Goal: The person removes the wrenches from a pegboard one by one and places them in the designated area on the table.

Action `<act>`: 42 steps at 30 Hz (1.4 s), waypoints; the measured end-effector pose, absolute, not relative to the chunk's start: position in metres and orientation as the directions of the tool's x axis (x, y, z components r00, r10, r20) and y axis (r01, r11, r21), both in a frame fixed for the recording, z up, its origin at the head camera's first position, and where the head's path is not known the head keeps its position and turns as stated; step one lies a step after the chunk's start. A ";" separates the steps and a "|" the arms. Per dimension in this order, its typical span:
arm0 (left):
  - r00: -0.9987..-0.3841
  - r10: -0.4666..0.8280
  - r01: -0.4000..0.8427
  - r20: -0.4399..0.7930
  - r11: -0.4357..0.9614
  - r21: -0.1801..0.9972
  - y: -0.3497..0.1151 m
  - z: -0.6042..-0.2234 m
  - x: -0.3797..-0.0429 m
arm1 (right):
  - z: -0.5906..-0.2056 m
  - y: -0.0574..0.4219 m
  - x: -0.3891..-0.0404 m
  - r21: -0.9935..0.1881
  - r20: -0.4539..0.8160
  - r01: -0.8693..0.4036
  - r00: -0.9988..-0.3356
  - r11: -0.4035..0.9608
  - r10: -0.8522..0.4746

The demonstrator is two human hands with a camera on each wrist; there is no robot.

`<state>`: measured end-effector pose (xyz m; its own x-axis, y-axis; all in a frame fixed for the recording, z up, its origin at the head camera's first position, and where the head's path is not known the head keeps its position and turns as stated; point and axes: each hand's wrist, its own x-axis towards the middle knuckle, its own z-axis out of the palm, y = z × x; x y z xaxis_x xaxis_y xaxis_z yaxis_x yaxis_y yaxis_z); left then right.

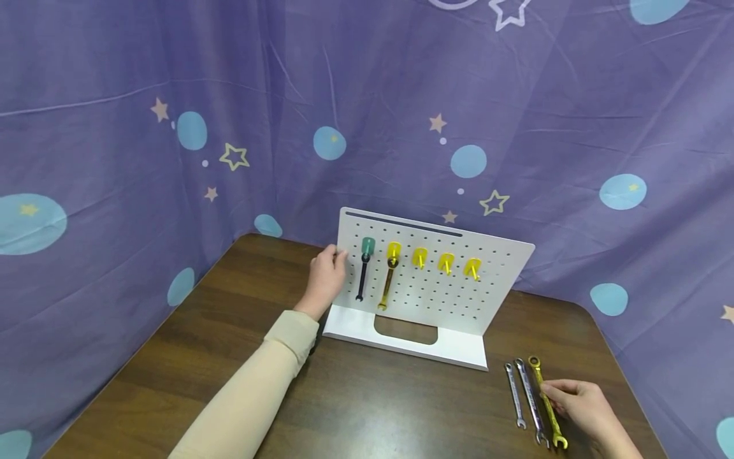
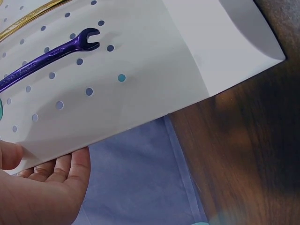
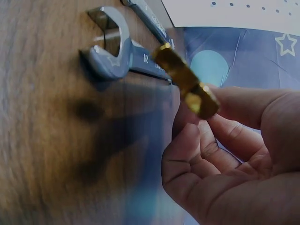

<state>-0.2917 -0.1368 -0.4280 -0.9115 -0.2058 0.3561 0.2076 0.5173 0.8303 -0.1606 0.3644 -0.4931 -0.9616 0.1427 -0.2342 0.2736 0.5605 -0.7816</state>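
My left hand (image 1: 327,280) holds the left edge of a white pegboard (image 1: 424,299), thumb on the front and fingers behind, as the left wrist view shows. A purple wrench (image 1: 363,278) hangs from the green hook (image 1: 368,246) nearest that hand. Beside it a gold wrench (image 1: 388,285) hangs on a yellow hook (image 1: 394,250). At the right, my right hand (image 1: 580,403) pinches another gold wrench (image 1: 547,405) by its shaft. In the right wrist view this gold wrench (image 3: 185,79) appears raised off the table. Two silver wrenches (image 1: 515,396) (image 1: 531,401) lie just left of it.
Three more yellow hooks (image 1: 420,257) without wrenches line the board to the right. The board's base (image 1: 459,347) stands on a brown wooden table (image 1: 367,408). Behind the table hangs a purple curtain (image 1: 373,83) with stars and blue dots.
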 end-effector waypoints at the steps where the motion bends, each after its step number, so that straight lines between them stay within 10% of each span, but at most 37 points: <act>1: -0.912 -0.206 0.206 0.354 0.517 0.831 -0.137 -0.428 -0.292 | -0.493 0.365 -0.161 -0.776 -0.232 0.271 -0.962 0.570 0.142; 42: -0.899 -0.195 0.241 0.392 0.527 0.815 -0.136 -0.426 -0.292 | -0.500 0.367 -0.170 -0.594 -0.100 0.137 -0.990 0.793 0.096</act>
<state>-0.2921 -0.1361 -0.4261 -0.8989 -0.1952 0.3922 0.2411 0.5271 0.8149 -0.1701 0.3671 -0.5001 -0.9904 0.0960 -0.0998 0.1367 0.7929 -0.5938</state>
